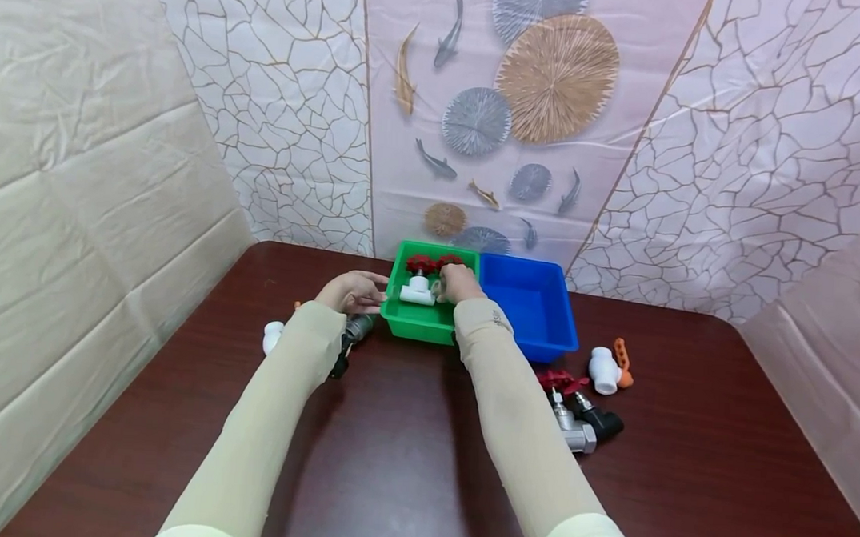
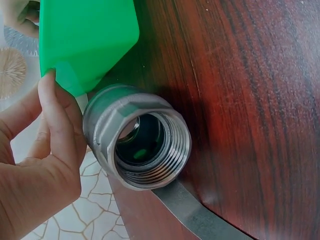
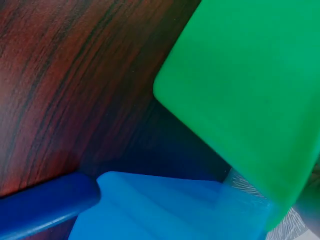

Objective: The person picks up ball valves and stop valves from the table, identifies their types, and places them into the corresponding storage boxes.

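Observation:
My right hand [image 1: 460, 284] reaches into the green tray [image 1: 416, 330], its curled fingers holding a white valve whose red handwheel [image 1: 450, 260] shows just above them; most of its body is hidden. To the left of it in the tray stands a white tee-shaped valve [image 1: 418, 290] with a red handwheel [image 1: 421, 263]. My left hand [image 1: 359, 292] is at the tray's left side, fingers extended, a fingertip touching the rim in the left wrist view. Close beside that hand lies a metal ball valve [image 2: 137, 137], its threaded opening facing the camera.
A blue tray [image 1: 522, 300] adjoins the green one on the right. In front of it lie metal and black valves [image 1: 574, 427] with red handwheels, and a white valve [image 1: 604, 371] with an orange lever. Another white fitting [image 1: 272, 336] is by the left sleeve. A blue-gripped handle [image 3: 47, 204] shows below the right wrist.

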The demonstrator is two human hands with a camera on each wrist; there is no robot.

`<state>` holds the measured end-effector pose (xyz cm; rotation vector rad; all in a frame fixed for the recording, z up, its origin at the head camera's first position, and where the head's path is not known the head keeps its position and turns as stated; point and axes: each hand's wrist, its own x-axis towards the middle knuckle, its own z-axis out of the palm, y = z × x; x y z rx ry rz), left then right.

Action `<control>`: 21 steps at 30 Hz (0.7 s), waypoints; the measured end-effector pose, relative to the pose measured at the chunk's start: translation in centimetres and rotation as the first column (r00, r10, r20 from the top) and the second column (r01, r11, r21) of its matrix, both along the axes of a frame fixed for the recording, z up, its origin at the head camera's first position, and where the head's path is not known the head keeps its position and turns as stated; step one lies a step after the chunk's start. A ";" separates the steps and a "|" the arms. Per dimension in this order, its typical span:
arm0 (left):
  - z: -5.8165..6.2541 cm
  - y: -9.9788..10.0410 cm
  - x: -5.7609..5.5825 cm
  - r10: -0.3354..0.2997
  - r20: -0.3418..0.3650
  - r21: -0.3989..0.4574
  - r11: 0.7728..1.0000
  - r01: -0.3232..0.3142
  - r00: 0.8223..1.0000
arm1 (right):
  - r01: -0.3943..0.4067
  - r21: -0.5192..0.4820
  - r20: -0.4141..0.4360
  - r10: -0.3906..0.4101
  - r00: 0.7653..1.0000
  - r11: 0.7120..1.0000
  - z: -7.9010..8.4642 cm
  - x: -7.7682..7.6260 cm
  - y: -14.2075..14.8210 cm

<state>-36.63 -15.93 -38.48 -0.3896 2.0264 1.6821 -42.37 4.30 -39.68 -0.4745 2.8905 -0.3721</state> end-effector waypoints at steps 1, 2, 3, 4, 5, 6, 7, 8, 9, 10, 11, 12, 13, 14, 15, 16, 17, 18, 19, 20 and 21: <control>0.0 0.1 0.0 0.001 0.000 -0.004 1.000 -0.001 1.000 | -0.001 0.004 -0.003 0.001 1.000 1.000 0.0 0.0 0.0; 0.0 0.1 0.0 0.001 0.000 -0.005 1.000 -0.001 1.000 | -0.004 0.010 -0.006 0.005 1.000 1.000 0.0 0.1 0.0; 0.0 0.1 0.0 0.000 0.000 -0.007 1.000 0.000 1.000 | -0.005 0.011 -0.007 0.005 1.000 1.000 0.0 0.1 0.0; -0.1 0.1 0.0 0.000 0.000 -0.008 1.000 0.000 1.000 | -0.006 0.012 -0.008 0.006 1.000 1.000 0.0 0.1 0.0; -0.1 0.1 0.0 0.004 0.002 -0.006 1.000 -0.004 1.000 | -0.007 0.013 -0.010 0.008 1.000 1.000 -0.1 0.1 0.0; -0.1 0.2 0.0 0.010 0.004 -0.003 1.000 -0.010 1.000 | -0.006 0.010 -0.010 0.006 1.000 1.000 -0.1 0.1 0.0; -0.1 0.2 -0.1 0.012 0.006 -0.001 1.000 -0.012 1.000 | -0.007 0.012 -0.010 0.007 1.000 1.000 -0.1 0.1 -0.1; -0.1 0.2 -0.1 0.012 0.007 0.000 1.000 -0.012 1.000 | -0.008 0.014 -0.011 0.008 1.000 1.000 -0.2 0.1 -0.1; -0.1 0.2 -0.1 0.012 0.007 -0.001 1.000 -0.012 1.000 | -0.006 0.015 -0.010 0.006 1.000 1.000 -0.3 0.1 -0.1; -0.1 0.2 -0.1 0.012 0.006 0.000 1.000 -0.012 1.000 | -0.004 0.015 -0.011 0.004 1.000 1.000 -0.3 0.1 -0.1; -0.1 0.3 -0.1 0.015 0.005 0.001 1.000 -0.015 1.000 | -0.002 0.014 -0.011 0.003 1.000 1.000 -0.3 0.0 -0.1; -0.1 0.3 -0.1 0.014 0.003 0.001 1.000 -0.014 1.000 | 0.000 0.010 -0.010 0.000 1.000 1.000 -0.4 0.1 -0.1; -0.1 0.3 -0.1 0.014 -0.001 -0.003 1.000 -0.014 1.000 | 0.002 0.007 -0.011 -0.002 1.000 1.000 -0.4 0.1 -0.2; -0.1 0.4 -0.1 0.014 -0.003 -0.006 1.000 -0.014 1.000 | 0.005 0.002 -0.010 -0.005 1.000 1.000 -0.4 0.1 -0.2; -0.1 0.4 -0.1 0.016 -0.004 -0.011 1.000 -0.016 1.000 | 0.007 -0.003 -0.010 -0.007 1.000 1.000 -0.4 0.2 -0.2; 0.0 0.4 -0.1 0.016 -0.007 -0.015 1.000 -0.017 1.000 | 0.008 -0.007 -0.010 -0.008 1.000 1.000 -0.4 0.3 -0.2; 0.0 0.4 -0.1 0.017 -0.006 -0.018 1.000 -0.017 1.000 | 0.009 -0.009 -0.010 -0.010 1.000 1.000 -0.3 0.3 -0.2; 0.1 0.4 0.0 0.015 -0.006 -0.024 1.000 -0.015 1.000 | 0.010 -0.010 -0.010 -0.011 1.000 1.000 -0.2 0.4 -0.3; 0.1 0.4 0.0 0.010 -0.006 -0.030 1.000 -0.010 1.000 | 0.013 -0.010 -0.008 -0.013 1.000 1.000 -0.2 0.5 -0.3; 0.1 0.4 0.0 0.007 -0.006 -0.032 0.999 -0.007 1.000 | 0.015 -0.009 -0.007 -0.015 1.000 1.000 -0.1 0.6 -0.3; 0.2 0.4 0.0 0.004 -0.006 -0.034 0.999 -0.004 1.000 | 0.017 -0.008 -0.005 -0.017 1.000 1.000 0.0 0.6 -0.3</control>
